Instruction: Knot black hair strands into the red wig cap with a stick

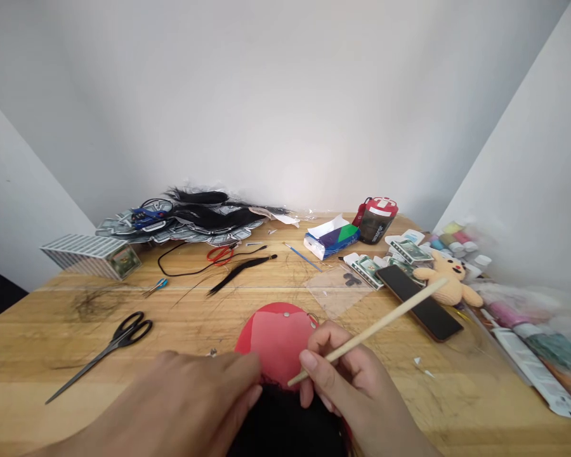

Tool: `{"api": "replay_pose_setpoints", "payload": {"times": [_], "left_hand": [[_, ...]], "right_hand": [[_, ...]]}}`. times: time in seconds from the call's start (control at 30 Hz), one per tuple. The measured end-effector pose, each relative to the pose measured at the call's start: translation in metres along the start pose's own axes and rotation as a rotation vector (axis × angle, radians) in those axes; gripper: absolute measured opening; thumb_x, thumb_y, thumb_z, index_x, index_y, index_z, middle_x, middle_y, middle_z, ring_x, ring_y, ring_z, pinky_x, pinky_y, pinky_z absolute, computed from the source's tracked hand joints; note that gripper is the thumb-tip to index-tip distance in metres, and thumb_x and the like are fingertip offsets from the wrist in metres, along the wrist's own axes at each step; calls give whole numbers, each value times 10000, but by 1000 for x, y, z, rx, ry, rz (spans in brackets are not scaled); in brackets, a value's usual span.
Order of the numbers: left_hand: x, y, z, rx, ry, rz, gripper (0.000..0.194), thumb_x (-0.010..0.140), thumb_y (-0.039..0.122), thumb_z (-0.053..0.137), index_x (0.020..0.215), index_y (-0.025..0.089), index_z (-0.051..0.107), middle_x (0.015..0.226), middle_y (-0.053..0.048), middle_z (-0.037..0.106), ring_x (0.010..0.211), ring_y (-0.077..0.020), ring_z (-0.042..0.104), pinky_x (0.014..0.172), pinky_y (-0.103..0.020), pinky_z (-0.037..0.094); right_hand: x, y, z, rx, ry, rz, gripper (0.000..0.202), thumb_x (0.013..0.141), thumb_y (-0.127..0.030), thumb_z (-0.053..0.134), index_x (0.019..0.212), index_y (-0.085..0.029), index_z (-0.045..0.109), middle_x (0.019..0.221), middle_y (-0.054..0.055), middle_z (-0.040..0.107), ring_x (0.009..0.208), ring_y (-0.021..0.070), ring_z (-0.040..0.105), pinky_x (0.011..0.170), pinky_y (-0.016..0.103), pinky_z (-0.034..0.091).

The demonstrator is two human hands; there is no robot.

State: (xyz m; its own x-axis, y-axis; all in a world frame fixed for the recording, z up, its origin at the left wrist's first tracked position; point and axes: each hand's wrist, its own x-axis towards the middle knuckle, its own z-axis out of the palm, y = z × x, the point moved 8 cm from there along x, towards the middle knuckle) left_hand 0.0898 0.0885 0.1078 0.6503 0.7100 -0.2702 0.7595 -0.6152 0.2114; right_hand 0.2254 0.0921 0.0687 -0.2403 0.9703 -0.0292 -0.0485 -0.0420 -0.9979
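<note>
A red and pink round piece (276, 336) with small metal studs lies near the front of the table, its lower part covered by a black hair-like mass (285, 425). My left hand (190, 400) is at its left edge, fingers pressed together at the black material; what they pinch, if anything, is hidden. My right hand (347, 374) grips a pale wooden stick (375, 327) between thumb and fingers. The stick slants down to the left, its lower tip at the border of the pink surface and the black mass. The other right fingers rest at the piece's right side.
Black scissors (124, 336) and small blue scissors (157, 287) lie left. Behind are a black hair strand (240, 273), cables and black bundles (214, 216). At right are a phone (421, 301), a plush toy (447, 279), a blue packet (333, 238) and a red-lidded container (378, 219).
</note>
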Motion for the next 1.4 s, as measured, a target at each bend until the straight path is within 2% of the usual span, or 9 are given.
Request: {"api": "replay_pose_setpoints", "payload": {"times": [0.17,0.3,0.43,0.57,0.67,0.8,0.97,1.1,1.4], "left_hand": [[7,-3,-28,-357,177,39,286,974,281,400,784,230,607,736,33,633,619,-118,578,572,-202,403],[7,-9,-34,-536,223,62,259,969,304,450,785,239,620,792,48,649,690,-110,575,624,-183,416],[1,-30,-37,-500,314,24,234,961,377,528,813,286,684,844,66,706,840,-155,604,803,-258,387],[-7,-41,-49,-327,469,21,204,928,390,593,774,297,690,782,63,694,819,-184,593,844,-314,351],[-5,-36,-43,-325,380,35,240,976,324,483,846,291,682,813,49,689,788,-161,609,751,-261,410],[-4,-29,-33,-346,253,-49,310,986,319,341,878,239,620,802,10,666,703,-160,609,618,-239,439],[-2,-10,-33,-381,159,-49,271,940,234,360,793,232,587,736,36,655,654,-143,590,592,-212,430],[1,2,-35,-386,128,-8,256,956,256,427,801,231,629,731,49,646,637,-124,566,578,-191,411],[13,2,-21,-280,53,-36,283,977,235,415,904,213,688,851,-5,719,739,-156,634,648,-235,413]], "right_hand": [[-1,2,0,-22,-2,3,457,902,-641,575,805,-195,552,619,-26,586,520,104,392,506,245,277],[-1,1,0,-22,-2,-6,452,903,-637,577,796,-199,542,610,-35,574,518,104,390,504,247,274],[-2,-2,0,-23,-11,-31,429,916,-609,579,792,-200,546,620,-32,581,533,108,414,515,251,290],[-2,-3,-1,-31,-5,-47,408,929,-589,573,790,-207,542,624,-31,595,535,112,422,525,254,302],[-2,-4,-1,-43,1,-50,410,932,-590,565,790,-206,547,626,-33,591,535,113,416,528,258,302],[-3,-7,0,-75,5,-54,424,926,-599,565,782,-201,559,640,-34,577,541,113,413,533,259,307],[-3,-8,1,-73,5,-54,427,920,-603,574,776,-202,554,635,-34,576,536,113,408,541,258,319],[-3,-10,0,-71,11,-69,442,917,-619,570,775,-200,565,640,-29,577,535,113,422,539,256,330],[-3,-11,0,-71,3,-73,425,930,-597,566,761,-207,550,636,-31,579,541,115,423,529,251,320]]}}
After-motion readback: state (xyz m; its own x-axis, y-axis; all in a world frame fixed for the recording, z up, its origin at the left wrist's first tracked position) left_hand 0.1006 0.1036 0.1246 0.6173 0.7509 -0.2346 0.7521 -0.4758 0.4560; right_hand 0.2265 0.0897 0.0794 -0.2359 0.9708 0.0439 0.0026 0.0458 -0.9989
